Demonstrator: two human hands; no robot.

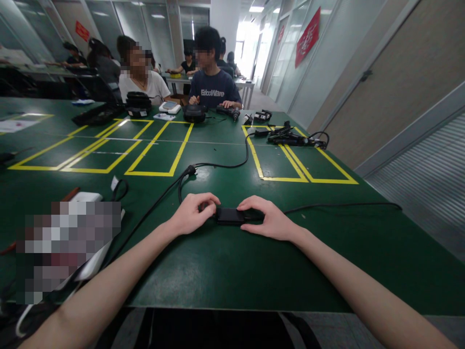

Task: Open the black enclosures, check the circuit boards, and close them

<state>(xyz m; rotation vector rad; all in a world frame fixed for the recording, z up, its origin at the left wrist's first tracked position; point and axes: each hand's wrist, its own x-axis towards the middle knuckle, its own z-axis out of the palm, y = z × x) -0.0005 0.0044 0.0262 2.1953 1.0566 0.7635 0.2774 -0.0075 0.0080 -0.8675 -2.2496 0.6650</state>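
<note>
A small black power adapter point(230, 215) lies flat on the green table point(225, 271) just in front of me. My left hand point(192, 213) is curled at its left end, fingers pinched on a black plug or cable end there. My right hand point(269, 219) rests on the adapter's right end with fingers bent over it. One black cable point(163, 191) runs from the left end up the table to a connector point(189, 170). Another cable point(345, 205) leads off to the right.
Yellow tape rectangles point(156, 150) mark the tabletop. A heap of black adapters and cables point(290, 137) lies at the far right. A white object point(85, 197) sits at my left. Two people point(214, 87) sit at the far side with black devices.
</note>
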